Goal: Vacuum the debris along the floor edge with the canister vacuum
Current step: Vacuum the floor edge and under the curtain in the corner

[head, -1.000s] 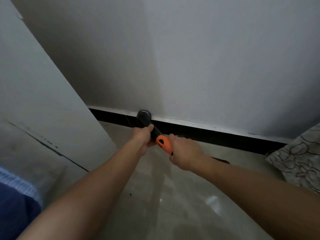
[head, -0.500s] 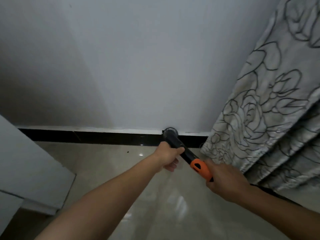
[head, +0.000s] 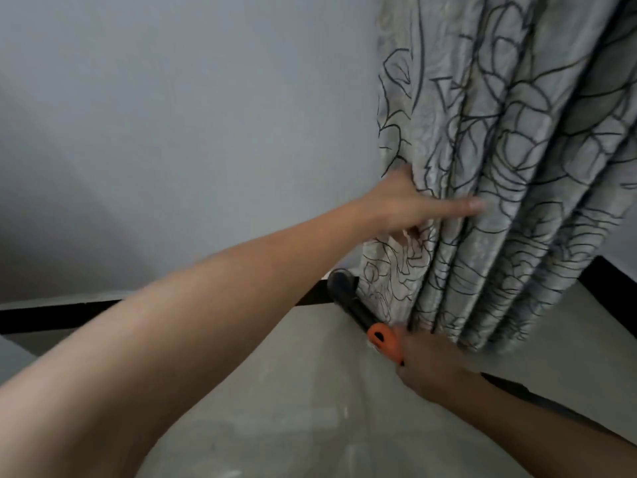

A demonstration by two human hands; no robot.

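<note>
The black vacuum wand (head: 348, 301) with its orange handle piece (head: 385, 340) points down at the black skirting board (head: 62, 317) where floor meets wall. My right hand (head: 436, 365) grips the wand just behind the orange piece. My left hand (head: 410, 205) is off the wand, raised, fingers spread and pressed against the edge of a grey curtain (head: 517, 188) with black flower outlines. The curtain's lower folds hang over the wand's right side and hide part of the nozzle end. No debris is clear enough to make out.
A plain white wall (head: 189, 132) fills the left and top. The glossy beige floor (head: 293, 408) lies below. The skirting continues behind the curtain to the right (head: 606, 270). A black hose (head: 517, 388) trails along my right forearm.
My left hand has let go of the wand and risen to the curtain's edge. The view has swung right, and the curtain now hangs over the wand.
</note>
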